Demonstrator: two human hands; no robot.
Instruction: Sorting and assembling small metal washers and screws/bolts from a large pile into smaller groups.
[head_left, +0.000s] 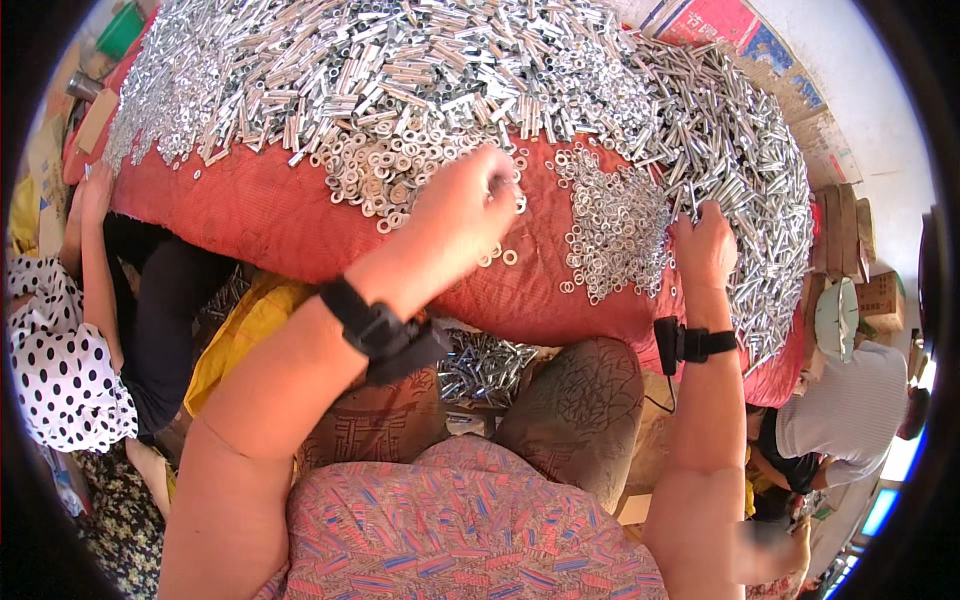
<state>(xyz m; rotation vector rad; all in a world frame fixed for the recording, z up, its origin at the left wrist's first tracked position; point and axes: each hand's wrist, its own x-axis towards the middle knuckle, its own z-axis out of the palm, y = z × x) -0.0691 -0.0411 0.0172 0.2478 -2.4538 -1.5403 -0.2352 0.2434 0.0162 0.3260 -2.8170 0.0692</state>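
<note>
My left hand (pixel 478 200) is closed, its fingers curled in over the right edge of a heap of larger flat washers (pixel 365 165). A washer shows beside its fingertips; what lies inside the fingers is hidden. My right hand (pixel 708 248) is pinched closed at the near edge of a pile of metal pins or bolts (pixel 750 150), and I cannot make out what it holds. Between the hands lies a patch of smaller ring washers (pixel 612 235). Behind them spreads a large heap of short metal tubes (pixel 430 75). All rest on a red quilted cloth (pixel 270 225).
A person in a polka-dot top (pixel 70 370) sits at the left, a hand at the cloth's edge. Another person in a grey top (pixel 840 410) is at the right. Below the cloth's front edge are more metal parts (pixel 485 372) and a yellow sack (pixel 240 335). Cardboard boxes (pixel 880 300) stand right.
</note>
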